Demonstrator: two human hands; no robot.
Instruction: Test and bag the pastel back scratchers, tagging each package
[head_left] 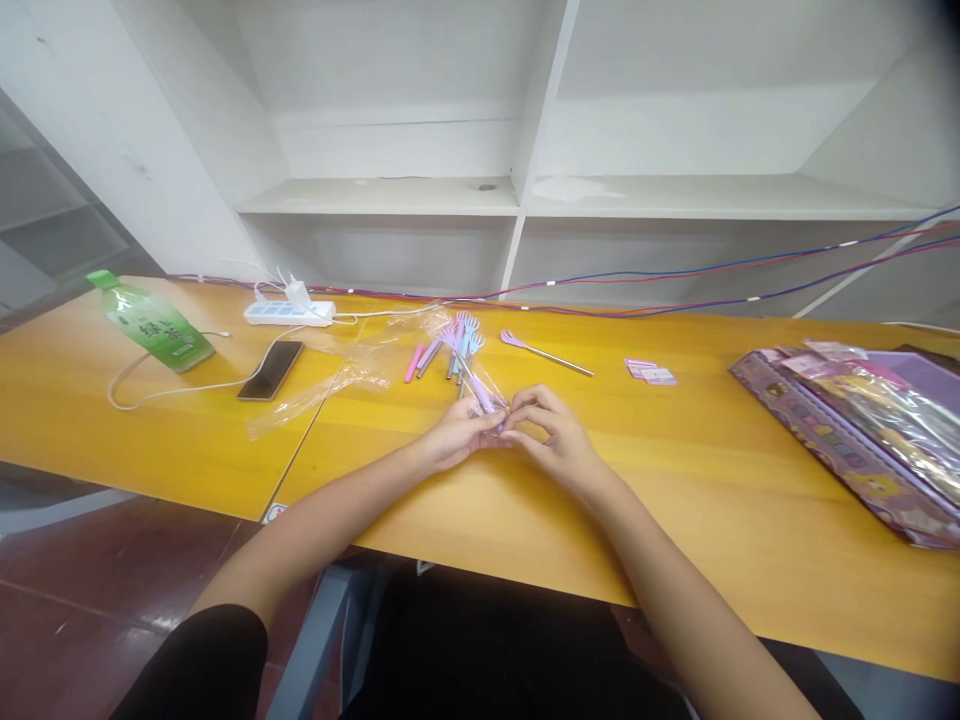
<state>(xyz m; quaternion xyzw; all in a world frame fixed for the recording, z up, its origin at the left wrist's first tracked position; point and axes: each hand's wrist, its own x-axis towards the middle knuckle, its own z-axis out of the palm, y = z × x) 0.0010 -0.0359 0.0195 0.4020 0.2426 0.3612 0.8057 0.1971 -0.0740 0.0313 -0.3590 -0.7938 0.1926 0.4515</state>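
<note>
My left hand [461,437] is closed around a purple back scratcher [481,394] that sits in a clear plastic sleeve; its head points away from me. Close by on the right, my right hand [553,432] pinches the near end of the sleeve with thumb and fingertips. Just beyond my hands lies a bunch of back scratchers [459,345] with pink, purple and blue claw-shaped heads and metal rods. One more purple back scratcher [551,355] rests apart on the table to the right, its rod extended.
Small pink cards [651,372] lie to the right, and a purple printed bag with packaged items [840,430] is farther right. Clear plastic wrappers [352,375], a phone [271,371], a green bottle [154,322] and a power strip [289,312] are left. Cables [645,308] run along the back.
</note>
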